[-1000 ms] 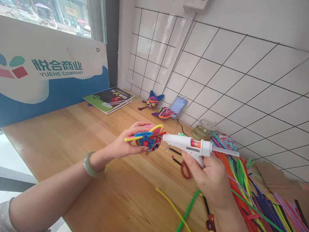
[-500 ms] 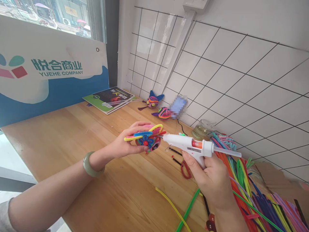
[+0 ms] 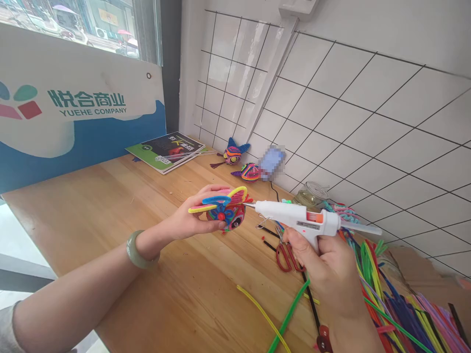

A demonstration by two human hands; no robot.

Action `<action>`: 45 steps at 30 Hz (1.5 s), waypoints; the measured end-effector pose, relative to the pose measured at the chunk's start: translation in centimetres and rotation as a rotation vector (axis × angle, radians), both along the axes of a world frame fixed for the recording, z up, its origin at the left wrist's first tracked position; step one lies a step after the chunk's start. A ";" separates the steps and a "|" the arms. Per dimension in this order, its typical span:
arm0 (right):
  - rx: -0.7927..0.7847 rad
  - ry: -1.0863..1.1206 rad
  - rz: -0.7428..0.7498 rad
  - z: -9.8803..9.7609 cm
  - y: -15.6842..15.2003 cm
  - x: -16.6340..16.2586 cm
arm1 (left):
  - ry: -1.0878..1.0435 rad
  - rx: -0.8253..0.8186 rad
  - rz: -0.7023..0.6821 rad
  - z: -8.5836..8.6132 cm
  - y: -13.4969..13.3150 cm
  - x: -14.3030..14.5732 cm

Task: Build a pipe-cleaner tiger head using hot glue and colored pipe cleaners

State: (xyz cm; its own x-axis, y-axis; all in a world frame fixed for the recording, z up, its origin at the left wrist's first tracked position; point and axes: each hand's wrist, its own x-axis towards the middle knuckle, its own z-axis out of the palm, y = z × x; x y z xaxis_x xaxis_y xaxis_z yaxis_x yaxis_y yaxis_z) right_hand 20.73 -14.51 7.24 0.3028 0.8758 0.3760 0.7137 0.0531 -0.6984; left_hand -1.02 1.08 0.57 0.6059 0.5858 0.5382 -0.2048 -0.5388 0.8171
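Multicoloured round craft figure with fuzzy pipe-cleaner loops (image 3: 221, 215) is held over the middle of the pale wooden worktop (image 3: 176, 294), well in from its edges. Its coiled body looks soft and ridged; yellow and blue loops arch on top like wings, beside a blue flower with a red centre and a dark, shiny eye.

In the right hand (image 3: 329, 269) is a smooth white plastic glue gun (image 3: 290, 215), a translucent glue stick (image 3: 362, 227) jutting from its rear.

The figure's back is hidden by the left hand (image 3: 191, 213), and the trigger by the right. Whether the thin metal nozzle touches the figure's red tufts is hard to tell. A bundle of bright pipe cleaners (image 3: 401, 309) by the worktop's right edge runs out of view; a blurred blue rectangle (image 3: 272, 163) stands against the tiled wall.

Left fingers are parted about the figure's width, gripping it, thumb across the lower front. Right fingers curl firmly around the gun's handle, above red-handled scissors (image 3: 282, 258).
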 end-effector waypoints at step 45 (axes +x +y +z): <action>-0.082 0.199 0.270 -4.0 2.9 -2.2 | 0.028 -0.593 -0.463 -0.4 -1.1 0.6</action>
